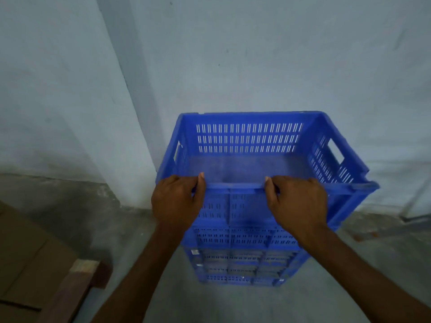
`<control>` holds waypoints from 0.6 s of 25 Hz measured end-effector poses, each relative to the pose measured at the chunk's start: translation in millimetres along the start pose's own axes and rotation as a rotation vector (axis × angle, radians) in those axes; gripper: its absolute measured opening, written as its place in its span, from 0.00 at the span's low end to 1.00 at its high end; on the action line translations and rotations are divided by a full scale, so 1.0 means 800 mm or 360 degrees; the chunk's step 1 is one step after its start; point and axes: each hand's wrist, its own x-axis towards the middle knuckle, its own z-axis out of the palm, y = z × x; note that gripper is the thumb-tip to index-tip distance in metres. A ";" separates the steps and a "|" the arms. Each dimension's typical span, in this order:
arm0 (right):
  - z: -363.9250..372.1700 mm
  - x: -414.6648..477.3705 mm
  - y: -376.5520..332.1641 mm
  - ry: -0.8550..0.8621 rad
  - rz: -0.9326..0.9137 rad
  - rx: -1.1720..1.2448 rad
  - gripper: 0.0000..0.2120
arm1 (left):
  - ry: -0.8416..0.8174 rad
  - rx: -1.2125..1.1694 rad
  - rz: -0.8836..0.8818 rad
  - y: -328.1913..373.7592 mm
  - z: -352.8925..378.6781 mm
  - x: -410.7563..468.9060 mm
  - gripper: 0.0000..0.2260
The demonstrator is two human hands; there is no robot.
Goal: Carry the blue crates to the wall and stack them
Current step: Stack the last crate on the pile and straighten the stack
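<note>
Both our hands clasp the near rim of the top blue crate (pixel 249 136): the left hand (pixel 177 199) and right hand (pixel 298 201) have thumbs hooked over the rim and fingers curled on its outer face. It sits on a stack (pixel 245 238) of like crates, standing on the floor (pixel 116 217) by the wall (pixel 256 54). Empty and slotted, we judge it light and stiff. The smooth plastic may slip, so the rim or a handle slot (pixel 335 150) gives the surest hold.

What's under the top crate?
A stack of blue crates, by the wall. The left hand and right hand grip the near rim of the top crate. The lower crates' insides are covered.
</note>
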 end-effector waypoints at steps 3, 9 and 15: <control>-0.001 0.075 0.000 -0.0650 0.0138 0.0032 0.17 | -0.0408 -0.0092 -0.0073 -0.031 -0.008 0.058 0.13; 0.182 0.186 -0.032 -0.1813 -0.0322 0.0004 0.59 | -0.1257 -0.0043 -0.0329 -0.086 0.084 0.138 0.40; 0.264 0.160 -0.019 -0.2137 -0.0423 -0.0360 0.71 | -0.1411 -0.0250 -0.0399 -0.109 0.097 0.126 0.44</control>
